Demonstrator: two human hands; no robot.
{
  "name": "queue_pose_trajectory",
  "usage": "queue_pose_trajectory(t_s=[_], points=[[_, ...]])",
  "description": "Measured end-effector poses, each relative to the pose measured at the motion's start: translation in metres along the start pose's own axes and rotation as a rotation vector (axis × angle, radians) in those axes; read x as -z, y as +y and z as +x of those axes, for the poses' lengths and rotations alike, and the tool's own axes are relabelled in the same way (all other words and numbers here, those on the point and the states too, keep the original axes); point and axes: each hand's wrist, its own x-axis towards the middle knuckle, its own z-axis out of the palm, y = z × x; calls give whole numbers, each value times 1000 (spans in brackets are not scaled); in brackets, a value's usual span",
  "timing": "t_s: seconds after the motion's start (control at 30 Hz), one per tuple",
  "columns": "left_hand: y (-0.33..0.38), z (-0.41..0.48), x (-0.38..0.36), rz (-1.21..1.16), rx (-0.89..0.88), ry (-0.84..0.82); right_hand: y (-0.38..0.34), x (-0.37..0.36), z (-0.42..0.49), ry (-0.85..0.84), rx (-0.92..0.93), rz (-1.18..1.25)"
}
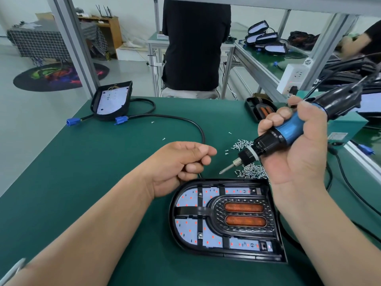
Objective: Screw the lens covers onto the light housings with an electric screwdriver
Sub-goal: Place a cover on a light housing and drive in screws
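A black light housing [226,218] lies on the green mat near me, its lens cover with two orange strips [244,214] set over the LED board. My right hand [296,151] grips a blue and black electric screwdriver [288,133], held above the mat with its bit [226,169] pointing down-left, just beyond the housing's far edge. My left hand [181,162] hovers left of the bit with fingers curled and thumb against forefinger; whether it pinches a screw cannot be made out. A pile of small silver screws [250,171] lies under the screwdriver.
A second housing [112,100] with cable and blue connectors [121,120] sits at the mat's far left. Another lens cover [260,109] lies far right. A cable [198,129] loops across the mat. A person in black stands beyond the table; more housings [263,38] fill the right bench.
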Motion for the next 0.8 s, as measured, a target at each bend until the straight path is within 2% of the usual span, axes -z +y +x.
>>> queue_pose_trajectory(t_s=[0.27,0.8], points=[[-1,-2,1,-63,-5,-111,-1,2,3,1,16,-7],[-3,-3,-2,10,-33,-81,-1,4,6,17,30,16]])
